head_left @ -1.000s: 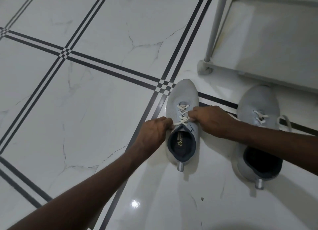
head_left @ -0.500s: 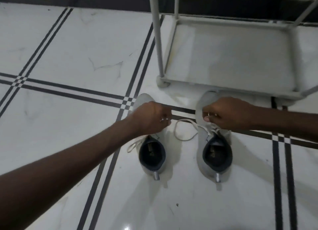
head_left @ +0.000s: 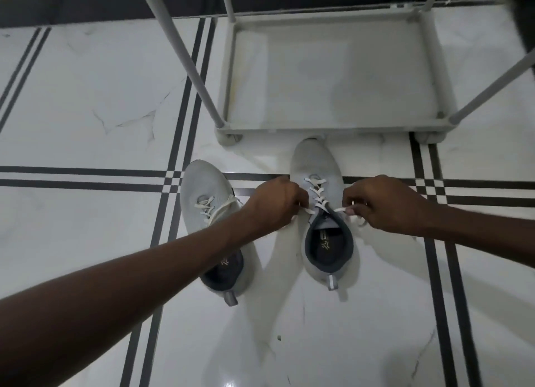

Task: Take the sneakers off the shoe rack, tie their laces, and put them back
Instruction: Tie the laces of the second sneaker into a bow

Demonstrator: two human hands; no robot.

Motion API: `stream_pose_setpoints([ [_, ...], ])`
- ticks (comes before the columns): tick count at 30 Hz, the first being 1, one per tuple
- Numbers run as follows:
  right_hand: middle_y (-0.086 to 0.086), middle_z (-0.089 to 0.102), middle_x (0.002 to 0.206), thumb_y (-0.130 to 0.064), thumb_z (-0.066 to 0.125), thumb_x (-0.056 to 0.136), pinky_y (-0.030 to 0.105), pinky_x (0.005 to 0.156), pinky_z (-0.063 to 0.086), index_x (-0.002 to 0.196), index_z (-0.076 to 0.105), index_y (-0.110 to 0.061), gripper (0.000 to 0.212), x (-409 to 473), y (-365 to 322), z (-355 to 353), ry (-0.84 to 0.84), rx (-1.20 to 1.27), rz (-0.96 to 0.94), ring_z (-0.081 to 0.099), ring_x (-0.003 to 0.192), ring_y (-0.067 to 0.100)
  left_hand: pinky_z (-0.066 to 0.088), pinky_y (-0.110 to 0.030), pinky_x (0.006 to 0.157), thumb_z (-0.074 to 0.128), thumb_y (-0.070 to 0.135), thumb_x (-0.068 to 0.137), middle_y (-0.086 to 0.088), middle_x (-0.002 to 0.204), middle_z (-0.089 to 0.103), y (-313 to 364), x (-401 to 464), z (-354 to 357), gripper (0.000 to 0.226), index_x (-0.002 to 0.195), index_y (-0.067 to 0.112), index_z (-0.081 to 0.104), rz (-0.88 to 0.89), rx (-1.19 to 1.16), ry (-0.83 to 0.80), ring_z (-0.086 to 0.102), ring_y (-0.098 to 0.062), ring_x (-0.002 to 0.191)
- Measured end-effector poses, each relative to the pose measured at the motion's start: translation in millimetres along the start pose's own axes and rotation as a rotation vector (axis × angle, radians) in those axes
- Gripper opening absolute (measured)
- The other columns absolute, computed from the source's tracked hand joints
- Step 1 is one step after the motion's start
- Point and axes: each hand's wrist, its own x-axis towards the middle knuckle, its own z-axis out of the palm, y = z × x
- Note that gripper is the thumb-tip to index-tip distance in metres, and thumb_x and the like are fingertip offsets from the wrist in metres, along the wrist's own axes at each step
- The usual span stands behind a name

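Two grey sneakers with white laces stand side by side on the tiled floor, toes pointing at the shoe rack point(head_left: 327, 124). The left sneaker point(head_left: 202, 184) has loose laces and my left forearm crosses over its heel. The right sneaker point(head_left: 315, 166) sits between my hands. My left hand point(head_left: 275, 204) pinches one end of its lace point(head_left: 317, 190) at the left of the tongue. My right hand point(head_left: 382, 204) pinches the other lace end at the right, both pulled outward.
The grey rack's bottom shelf holds nothing, and its posts point(head_left: 185, 56) rise at the corners just beyond the shoes. White marble floor tiles with dark stripe lines point(head_left: 86, 177) spread around. A dark skirting runs along the far wall.
Both hands went from the left sneaker's laces to the right sneaker's. The left hand crossed over from the left shoe, and the lace ends are now drawn apart. The view swung toward the rack.
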Motion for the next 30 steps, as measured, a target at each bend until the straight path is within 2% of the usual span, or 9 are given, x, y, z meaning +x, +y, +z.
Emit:
stream_pose_setpoints([
  [4, -0.011, 0.056, 0.068, -0.017, 0.054, 0.092, 0.028, 0.053, 0.033, 0.079, 0.054, -0.02, 0.013, 0.1, 8.8, 0.8, -0.098, -0.01, -0.022, 0.05, 0.061, 0.012, 0.034, -0.024, 0.068, 0.06, 0.015, 0.089, 0.002, 0.101, 0.07, 3.2, -3.1, -7.8, 0.022, 0.104, 0.024, 0.075, 0.065, -0.001, -0.007, 0.064, -0.021, 0.095],
  [7, -0.009, 0.051, 0.063, -0.001, 0.049, 0.076, 0.029, 0.051, 0.029, 0.082, 0.052, -0.021, 0.02, -3.6, 16.8, 8.1, -0.169, -0.202, -0.076, 0.046, 0.059, 0.014, 0.035, -0.028, 0.066, 0.051, 0.011, 0.087, -0.001, 0.094, 0.067, -1.8, -11.8, -7.9, 0.022, 0.091, 0.018, 0.071, 0.067, 0.111, -0.088, 0.063, -0.024, 0.09],
  [12, 0.0, 0.065, 0.078, -0.002, 0.046, 0.078, 0.029, 0.057, 0.038, 0.087, 0.049, -0.025, 0.025, -0.6, 19.1, 17.7, -0.167, -0.425, -0.099, 0.061, 0.072, 0.024, 0.043, -0.032, 0.069, 0.044, 0.009, 0.085, -0.001, 0.088, 0.064, -13.0, -14.0, 1.9, 0.022, 0.078, 0.024, 0.059, 0.002, 0.136, -0.231, 0.063, -0.025, 0.09],
  [16, 0.0, 0.066, 0.084, -0.019, 0.059, 0.087, 0.03, 0.051, 0.047, 0.093, 0.056, -0.021, 0.008, -7.0, 23.2, 20.1, 0.06, -0.366, -0.07, 0.063, 0.067, 0.022, 0.041, -0.029, 0.073, 0.063, 0.016, 0.09, -0.005, 0.102, 0.067, -14.4, -10.6, -1.9, 0.012, 0.097, 0.014, 0.072, 0.012, 0.131, -0.005, 0.063, -0.027, 0.099],
  [19, 0.007, 0.063, 0.099, -0.023, 0.058, 0.091, 0.027, 0.043, 0.042, 0.107, 0.06, -0.012, 0.019, -15.2, 21.7, 21.1, 0.357, -0.238, -0.007, 0.061, 0.06, 0.023, 0.051, -0.034, 0.075, 0.062, 0.037, 0.092, -0.006, 0.093, 0.07, -6.9, -23.5, -1.8, 0.029, 0.091, 0.011, 0.074, -0.308, 0.0, 0.177, 0.065, -0.023, 0.088],
  [21, 0.004, 0.06, 0.085, -0.027, 0.047, 0.096, 0.03, 0.044, 0.043, 0.09, 0.061, -0.014, 0.02, -16.7, 17.2, 23.6, 0.393, -0.211, 0.036, 0.055, 0.055, 0.022, 0.051, -0.026, 0.064, 0.049, 0.055, 0.095, -0.004, 0.067, 0.071, -2.8, -25.0, 3.7, 0.059, 0.074, 0.007, 0.077, -0.612, -0.253, 0.008, 0.065, -0.017, 0.062],
  [24, 0.002, 0.063, 0.06, -0.044, 0.045, 0.097, 0.03, 0.049, 0.047, 0.063, 0.06, -0.012, 0.049, -9.0, -3.5, 25.2, 0.113, 0.261, 0.375, 0.057, 0.051, 0.02, 0.053, -0.022, 0.05, 0.058, 0.062, 0.087, -0.012, 0.066, 0.071, 10.3, -15.3, 16.2, 0.067, 0.079, -0.003, 0.075, -0.946, -0.953, -0.149, 0.062, -0.018, 0.048],
  [27, 0.011, 0.063, 0.068, -0.035, 0.052, 0.098, 0.028, 0.049, 0.05, 0.073, 0.065, -0.005, 0.041, 10.4, -16.0, 18.6, -0.099, 1.022, 0.765, 0.054, 0.049, 0.019, 0.059, -0.033, 0.067, 0.074, 0.034, 0.082, -0.008, 0.06, 0.066, 13.6, 0.9, 22.6, 0.035, 0.073, 0.0, 0.072, -0.956, -0.971, 0.015, 0.061, -0.019, 0.052],
  [30, 0.01, 0.065, 0.081, -0.022, 0.052, 0.098, 0.029, 0.061, 0.055, 0.096, 0.069, -0.003, 0.026, 28.2, -11.9, 0.8, -0.196, 1.173, 0.764, 0.057, 0.064, 0.018, 0.061, -0.036, 0.078, 0.067, 0.003, 0.084, -0.01, 0.071, 0.07, 10.7, 11.3, 11.3, 0.009, 0.077, 0.002, 0.07, -0.93, -1.071, 0.184, 0.067, -0.021, 0.067],
])
